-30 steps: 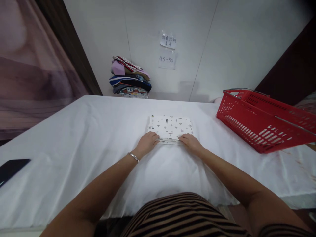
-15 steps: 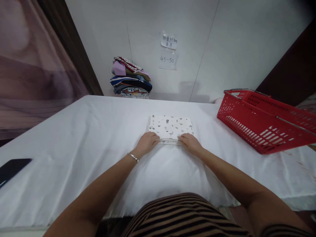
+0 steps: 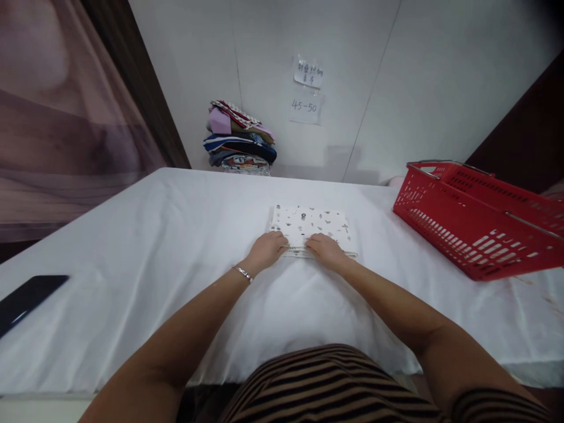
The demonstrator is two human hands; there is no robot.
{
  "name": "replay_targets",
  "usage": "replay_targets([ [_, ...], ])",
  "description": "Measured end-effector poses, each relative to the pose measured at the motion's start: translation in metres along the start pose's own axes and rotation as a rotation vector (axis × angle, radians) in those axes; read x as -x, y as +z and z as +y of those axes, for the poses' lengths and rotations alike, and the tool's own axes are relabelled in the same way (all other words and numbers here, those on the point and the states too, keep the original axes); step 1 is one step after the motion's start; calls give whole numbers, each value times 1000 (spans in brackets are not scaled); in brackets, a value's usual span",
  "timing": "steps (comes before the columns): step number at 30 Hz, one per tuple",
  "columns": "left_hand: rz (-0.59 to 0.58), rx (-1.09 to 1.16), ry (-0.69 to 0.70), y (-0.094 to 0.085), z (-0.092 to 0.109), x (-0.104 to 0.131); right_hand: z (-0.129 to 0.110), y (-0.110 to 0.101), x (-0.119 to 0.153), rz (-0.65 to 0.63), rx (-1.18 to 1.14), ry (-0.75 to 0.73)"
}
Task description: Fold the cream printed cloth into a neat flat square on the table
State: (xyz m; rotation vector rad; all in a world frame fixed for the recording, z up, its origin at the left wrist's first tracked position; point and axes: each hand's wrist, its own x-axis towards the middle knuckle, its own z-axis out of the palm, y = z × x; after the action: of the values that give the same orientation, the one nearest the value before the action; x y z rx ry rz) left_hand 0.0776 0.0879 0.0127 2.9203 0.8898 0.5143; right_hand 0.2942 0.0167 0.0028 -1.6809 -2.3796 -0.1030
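White, sparsely printed cloth [image 3: 315, 222] lies folded in the middle of the frame, flat on the white-covered tabletop [image 3: 198, 211]. Compared with a moment ago, the person's right hand [image 3: 326, 251] has slid inward along the near fold, while the left hand [image 3: 265, 251] keeps to the near left corner. That shift leaves the near right corner uncovered, its lower layers peeping out, so that end now seems to lie without a hand on it.

On both hands the fingers are slightly bent, close together and touching the near edge; whether they pinch it or only press, one cannot tell.

The cloth's far edge sits well short of the tabletop's back edge. Some of the white covering separates it from the red basket [image 3: 462, 220] at the right of the frame, and a wider stretch from the phone [image 3: 33, 298] at lower left. Folded clothes [image 3: 241, 141] are piled at upper centre-left, beyond the back edge.
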Motion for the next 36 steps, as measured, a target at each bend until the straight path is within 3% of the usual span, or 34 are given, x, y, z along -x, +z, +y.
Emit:
replay_targets([
  [7,57,-103,16,5,-1,-1,-3,-1,4,-6,51,-27],
  [13,29,-110,81,9,-1,9,-2,1,6,-30,55,-66],
  [22,34,-100,43,4,-5,7,-2,1,3,-18,-19,9],
  [28,114,-202,110,12,-8,6,-1,7,5,71,32,32],
  [32,82,-201,190,17,-10,13,0,14,6,26,86,-1],
  [36,62,-221,178,16,-9,18,1,15,6,14,100,-33],
])
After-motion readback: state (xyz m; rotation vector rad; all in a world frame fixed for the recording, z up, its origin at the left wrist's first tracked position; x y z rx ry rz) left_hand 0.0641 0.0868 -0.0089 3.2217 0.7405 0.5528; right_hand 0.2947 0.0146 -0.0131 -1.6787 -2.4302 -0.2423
